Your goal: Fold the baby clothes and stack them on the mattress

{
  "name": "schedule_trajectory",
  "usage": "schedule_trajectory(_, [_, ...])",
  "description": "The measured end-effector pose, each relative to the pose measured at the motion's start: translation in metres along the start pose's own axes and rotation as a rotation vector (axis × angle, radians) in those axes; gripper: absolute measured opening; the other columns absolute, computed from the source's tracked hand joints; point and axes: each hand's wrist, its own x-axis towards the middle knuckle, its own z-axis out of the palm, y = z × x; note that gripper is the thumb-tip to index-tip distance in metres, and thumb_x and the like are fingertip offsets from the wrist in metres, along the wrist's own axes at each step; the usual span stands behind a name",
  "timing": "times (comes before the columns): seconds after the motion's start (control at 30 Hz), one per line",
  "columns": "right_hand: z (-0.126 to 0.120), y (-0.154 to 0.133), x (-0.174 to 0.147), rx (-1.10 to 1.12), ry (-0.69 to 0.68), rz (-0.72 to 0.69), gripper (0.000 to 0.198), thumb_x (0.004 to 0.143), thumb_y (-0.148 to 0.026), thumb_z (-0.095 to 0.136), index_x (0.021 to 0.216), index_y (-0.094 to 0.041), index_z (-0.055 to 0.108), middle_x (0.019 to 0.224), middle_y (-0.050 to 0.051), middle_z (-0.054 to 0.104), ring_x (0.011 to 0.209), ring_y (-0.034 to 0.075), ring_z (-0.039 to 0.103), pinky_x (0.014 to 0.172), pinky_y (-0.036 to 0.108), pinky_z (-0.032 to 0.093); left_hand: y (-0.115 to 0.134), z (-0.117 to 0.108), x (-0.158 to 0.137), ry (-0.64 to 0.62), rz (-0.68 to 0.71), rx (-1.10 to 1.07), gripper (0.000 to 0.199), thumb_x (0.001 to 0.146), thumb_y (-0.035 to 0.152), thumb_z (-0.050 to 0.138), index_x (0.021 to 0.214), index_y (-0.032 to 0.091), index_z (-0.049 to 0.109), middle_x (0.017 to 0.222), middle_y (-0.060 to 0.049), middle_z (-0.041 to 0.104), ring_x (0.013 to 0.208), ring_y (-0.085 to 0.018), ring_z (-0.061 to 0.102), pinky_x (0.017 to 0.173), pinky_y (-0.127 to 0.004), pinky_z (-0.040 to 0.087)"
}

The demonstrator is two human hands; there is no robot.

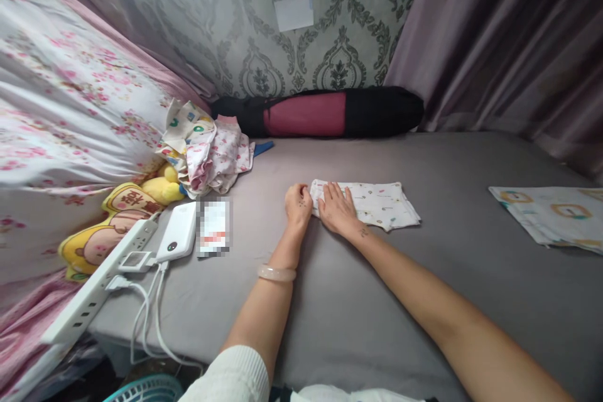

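A folded white garment (377, 204) with small coloured prints lies flat on the grey bed sheet, its long side running left to right. My right hand (338, 208) rests palm down on its left part, fingers stretched out and slightly apart. At the garment's left edge, my left hand (298, 204) is closed, with its fingers curled in against that edge. The fingertips are partly hidden, but they appear to grip the cloth there. A pale bangle (276, 273) circles the left wrist.
On the left are a heap of printed clothes (219, 157), yellow plush toys (101, 235), a white power bank (177, 231), a blurred packet (214, 226) and a power strip (101, 279) with cables. Another folded cloth (556, 213) lies right. A black-and-red long bag (306, 114) lines the wall.
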Motion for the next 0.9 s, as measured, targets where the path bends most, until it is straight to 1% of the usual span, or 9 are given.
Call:
schedule_trajectory(0.13, [0.002,0.001,0.0,-0.008,-0.007,0.0,0.059,0.097,-0.034,0.023,0.146,-0.003,0.034,0.154,0.015,0.031,0.143,0.025,0.022,0.117,0.046,0.007,0.0,0.0,0.0,0.008,0.0,-0.009,0.026,0.087,0.018,0.042,0.094,0.016,0.067,0.094,-0.009,0.069,0.09,-0.019,0.064,0.087,-0.031,0.048])
schedule_trajectory(0.27, [-0.003,0.0,0.001,-0.005,-0.023,0.0,0.058,0.097,-0.033,0.025,0.146,-0.003,0.035,0.153,0.016,0.032,0.143,0.026,0.024,0.116,0.047,0.009,0.001,-0.001,0.001,0.025,-0.028,-0.033,0.027,0.086,0.018,0.041,0.094,0.016,0.067,0.093,-0.009,0.07,0.09,-0.019,0.064,0.087,-0.032,0.048])
schedule_trajectory(0.37, [-0.008,-0.005,0.004,0.004,-0.025,-0.009,0.057,0.097,-0.032,0.025,0.144,-0.002,0.037,0.152,0.017,0.035,0.141,0.028,0.026,0.116,0.047,0.01,0.002,-0.002,0.001,0.034,-0.049,-0.057,0.027,0.086,0.018,0.041,0.094,0.015,0.067,0.094,-0.01,0.07,0.09,-0.019,0.064,0.087,-0.032,0.048])
schedule_trajectory(0.47, [-0.011,-0.012,0.009,0.017,-0.001,-0.042,0.057,0.098,-0.031,0.023,0.145,-0.003,0.036,0.152,0.016,0.034,0.142,0.027,0.025,0.116,0.046,0.009,0.001,-0.003,0.002,0.045,-0.066,-0.079,0.027,0.086,0.019,0.042,0.095,0.014,0.067,0.095,-0.011,0.07,0.09,-0.02,0.064,0.087,-0.032,0.048])
schedule_trajectory(0.6, [-0.005,-0.02,0.014,0.034,-0.03,-0.077,0.058,0.098,-0.032,0.019,0.146,-0.001,0.033,0.154,0.016,0.03,0.143,0.027,0.022,0.117,0.046,0.009,-0.003,-0.003,0.004,0.082,-0.102,-0.113,0.026,0.086,0.019,0.043,0.095,0.015,0.067,0.094,-0.009,0.07,0.09,-0.019,0.064,0.086,-0.032,0.049])
schedule_trajectory(0.73, [0.002,-0.021,0.015,0.032,-0.036,-0.075,0.058,0.098,-0.032,0.019,0.147,-0.002,0.033,0.155,0.016,0.028,0.144,0.026,0.021,0.117,0.046,0.01,-0.006,-0.002,0.005,0.09,-0.124,-0.122,0.026,0.086,0.02,0.043,0.095,0.015,0.067,0.093,-0.009,0.07,0.091,-0.019,0.064,0.085,-0.031,0.049])
schedule_trajectory(0.9, [0.0,-0.022,0.014,0.03,-0.042,-0.068,0.057,0.098,-0.03,0.02,0.147,-0.005,0.033,0.155,0.015,0.028,0.144,0.025,0.021,0.117,0.045,0.01,-0.006,-0.003,0.006,0.081,-0.127,-0.115,0.026,0.086,0.02,0.044,0.094,0.015,0.068,0.094,-0.01,0.07,0.089,-0.019,0.064,0.086,-0.032,0.048])
